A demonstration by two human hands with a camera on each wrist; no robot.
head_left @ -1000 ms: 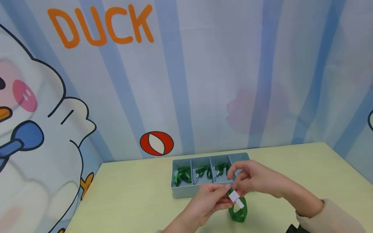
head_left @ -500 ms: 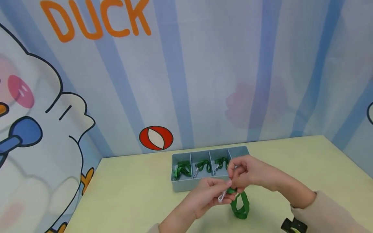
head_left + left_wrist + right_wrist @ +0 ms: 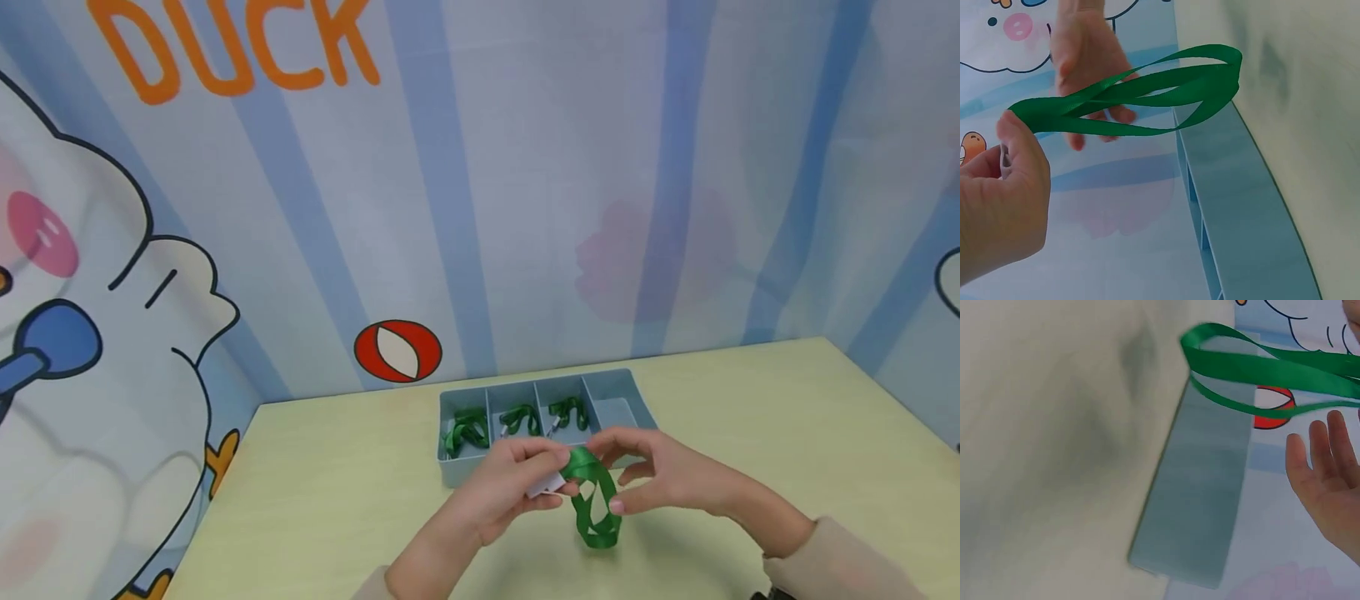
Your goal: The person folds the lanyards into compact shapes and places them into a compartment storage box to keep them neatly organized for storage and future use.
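My left hand pinches a green lanyard at its gathered end, between thumb and fingers. A small white piece of the lanyard pokes out from under those fingers. The folded ribbon loops hang down over the table in the head view and fan out in the left wrist view. My right hand is beside the loops with fingers spread and bent slightly, gripping nothing. In the right wrist view, its fingertips lie just under the ribbon.
Behind the hands, a grey-blue divided tray stands on the pale yellow table. Three of its compartments hold green lanyards; the rightmost shows its bare floor. A printed cloth backdrop rises along the table's back edge.
The right hand has let go of the lanyard and opened beside its loops. The left hand still pinches it, with the white clip now turned left under the fingers. The head view has shifted slightly.
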